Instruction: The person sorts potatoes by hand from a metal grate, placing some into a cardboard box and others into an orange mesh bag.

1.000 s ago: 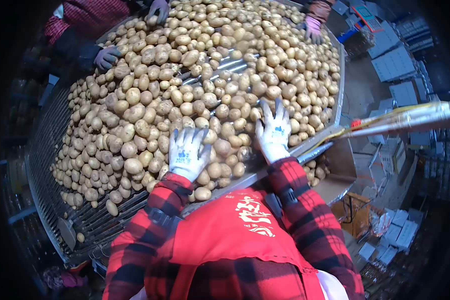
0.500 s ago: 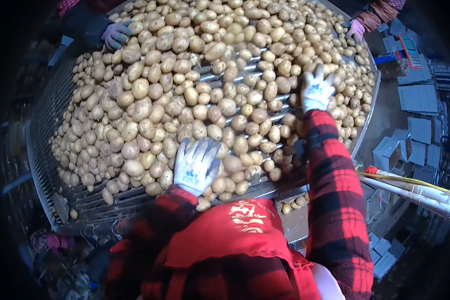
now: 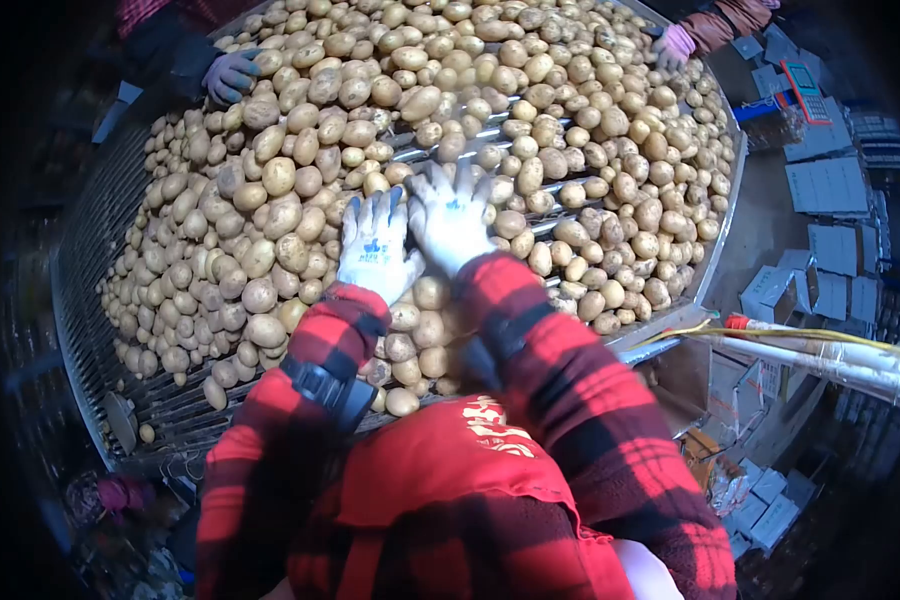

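A wide heap of potatoes (image 3: 260,225) covers a slatted metal sorting table (image 3: 160,405). My left hand (image 3: 378,245), in a white glove with blue print, lies flat on potatoes at the middle of the heap, fingers stretched forward. Right beside it, my right hand (image 3: 452,218) in a matching glove rests palm down, its fingers spread over more potatoes. Neither palm's underside shows. Bare slats (image 3: 505,125) show among the potatoes just beyond my right hand.
Another person's gloved hand (image 3: 232,75) is at the far left of the heap, and a pink-gloved hand (image 3: 675,45) at the far right. White taped poles (image 3: 820,360) jut in from the right. Cardboard boxes (image 3: 828,187) and a red calculator (image 3: 806,92) lie beyond the table's edge.
My right hand has swept left from the right side of the heap to beside my left. My left hand has moved forward. The pink-gloved hand at far right has shifted left and farther away.
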The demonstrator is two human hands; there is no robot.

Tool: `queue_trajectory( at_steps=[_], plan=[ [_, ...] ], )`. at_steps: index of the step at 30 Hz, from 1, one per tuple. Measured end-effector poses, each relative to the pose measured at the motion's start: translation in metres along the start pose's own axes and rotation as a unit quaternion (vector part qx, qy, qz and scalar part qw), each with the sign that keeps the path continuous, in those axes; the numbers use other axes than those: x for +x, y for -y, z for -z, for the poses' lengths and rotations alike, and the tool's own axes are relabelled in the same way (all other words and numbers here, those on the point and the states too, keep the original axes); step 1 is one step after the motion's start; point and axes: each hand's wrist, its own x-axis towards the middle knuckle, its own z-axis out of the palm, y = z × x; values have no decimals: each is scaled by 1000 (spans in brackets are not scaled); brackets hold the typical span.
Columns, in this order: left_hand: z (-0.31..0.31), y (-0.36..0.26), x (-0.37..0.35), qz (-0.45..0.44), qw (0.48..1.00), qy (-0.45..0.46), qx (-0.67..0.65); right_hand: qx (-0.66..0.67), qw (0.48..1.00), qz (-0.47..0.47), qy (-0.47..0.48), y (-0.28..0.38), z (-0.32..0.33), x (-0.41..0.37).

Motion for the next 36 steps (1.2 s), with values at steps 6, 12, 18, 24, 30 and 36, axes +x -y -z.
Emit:
queue_trajectory(
  at_steps=[6,12,18,24,30,36],
  plan=[
    [47,-33,-44,-108,990,45,-79,114,992,-42,39,-5,67,-94],
    [45,-63,-87,-144,969,95,-178,-64,986,-96,119,-41,107,-152],
    [47,-64,-82,-131,967,116,-187,-80,992,-82,55,-47,82,-96],
    [45,-36,-112,-110,970,70,-204,-167,983,-65,41,-97,79,-74],
    [34,-25,-123,-76,983,52,-160,-304,941,-151,-11,-210,119,-59],
    [32,-34,-121,-63,988,48,-135,74,975,-53,205,-24,74,-11]
  ],
)
